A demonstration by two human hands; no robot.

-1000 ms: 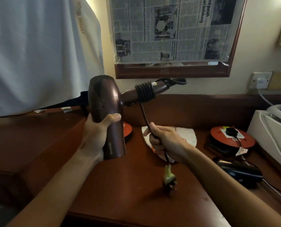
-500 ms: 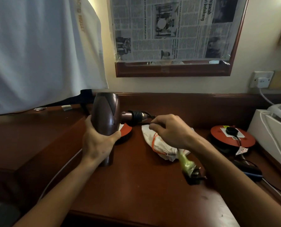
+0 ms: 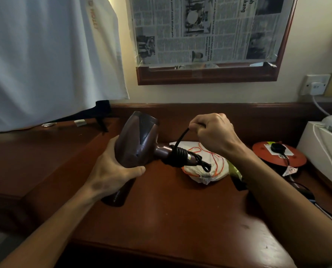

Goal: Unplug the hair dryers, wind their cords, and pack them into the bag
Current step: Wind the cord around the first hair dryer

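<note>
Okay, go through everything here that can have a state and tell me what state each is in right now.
Hair dryer: unplugged, held off the desk by the left hand.
Cord: partly coiled round the handle, free end pinched in the right hand.
Bag: lying on the desk, drawstring mouth gathered.
Wall socket: white plug in.
Cable reel: black plug in.

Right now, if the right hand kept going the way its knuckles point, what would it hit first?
Probably the brown hair dryer: the right hand, pinching the black cord, faces left toward its barrel. Depth is unclear, so it might pass behind.
</note>
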